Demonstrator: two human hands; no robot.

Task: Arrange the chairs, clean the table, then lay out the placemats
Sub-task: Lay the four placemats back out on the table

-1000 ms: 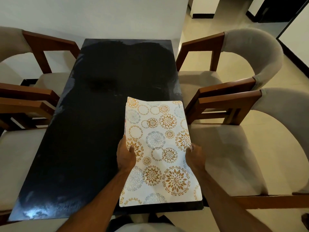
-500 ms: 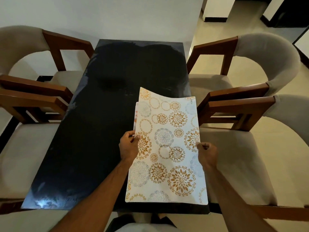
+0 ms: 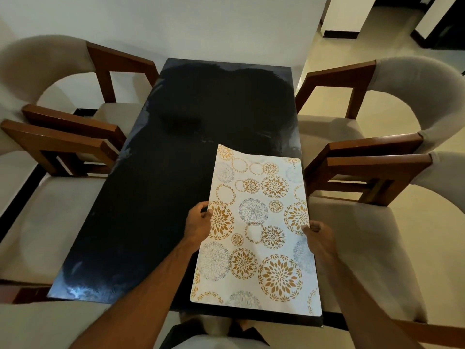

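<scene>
I am pinching the floral placemat (image 3: 256,230) at both long edges, left hand (image 3: 198,224) and right hand (image 3: 317,234), over the black table (image 3: 151,197)'s near right corner (light, floppy, far corner curling, so edge grips seem wisest).

A plain white wall (image 3: 156,23) runs behind the far end of a dark, glossy table (image 3: 156,197), whose top catches a pale glare near its front left corner. The floor (image 3: 327,104) is pale cream tile with a soft sheen, edged by a dark skirting strip (image 3: 339,34) along the base of the wall sections at the upper right. Further right a dark opening (image 3: 448,28) leads off, its inside too dim to make out. The light is warm and yellowish, brightest on the floor to the right.
</scene>
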